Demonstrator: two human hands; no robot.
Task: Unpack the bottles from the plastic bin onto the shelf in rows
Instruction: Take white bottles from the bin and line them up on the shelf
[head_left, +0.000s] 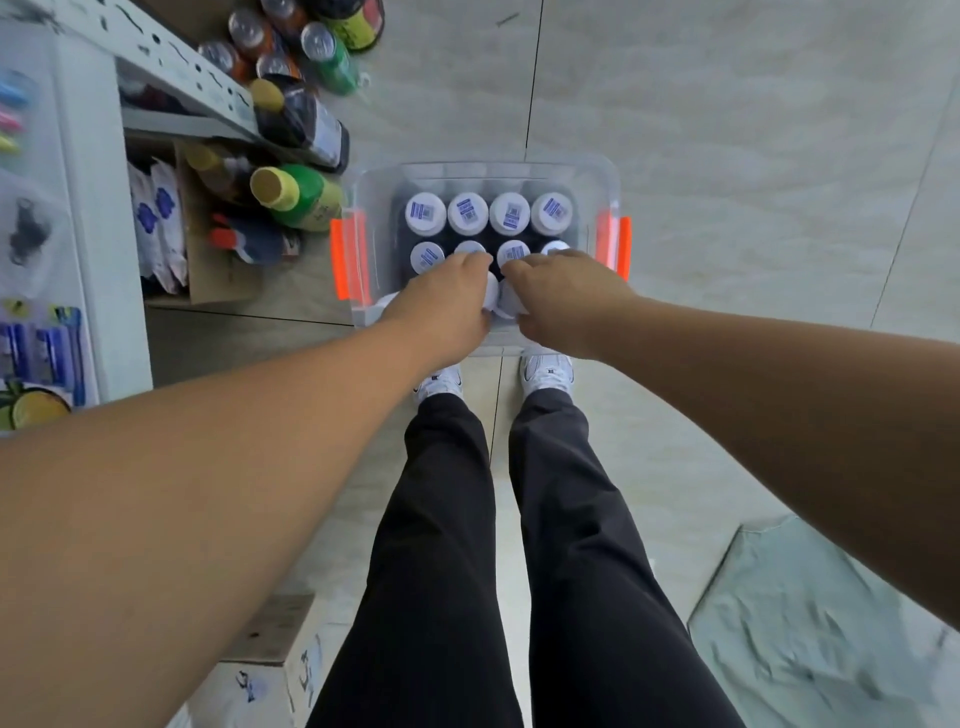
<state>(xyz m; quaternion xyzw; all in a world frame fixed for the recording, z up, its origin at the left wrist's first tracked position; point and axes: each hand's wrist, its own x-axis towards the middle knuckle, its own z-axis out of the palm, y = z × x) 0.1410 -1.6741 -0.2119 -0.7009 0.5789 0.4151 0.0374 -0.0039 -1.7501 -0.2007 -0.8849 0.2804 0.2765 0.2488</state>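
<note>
A clear plastic bin (602, 179) with orange latches stands on the tiled floor just beyond my feet. Several dark bottles with white caps (509, 212) stand upright in it in rows. My left hand (441, 304) reaches down into the near row and its fingers are closed around a white-capped bottle. My right hand (561, 301) grips the neighbouring bottle (506, 301) in the same row. Both hands hide most of the near row. The metal shelf (171, 57) rises at the left.
Green, orange and dark bottles (306, 197) crowd the shelf's lower levels at the upper left. A cardboard box with packets (156, 223) sits under it. Hanging goods line the far left. A carton (270, 660) stands by my left leg. Pale sheeting (831, 623) lies at the lower right.
</note>
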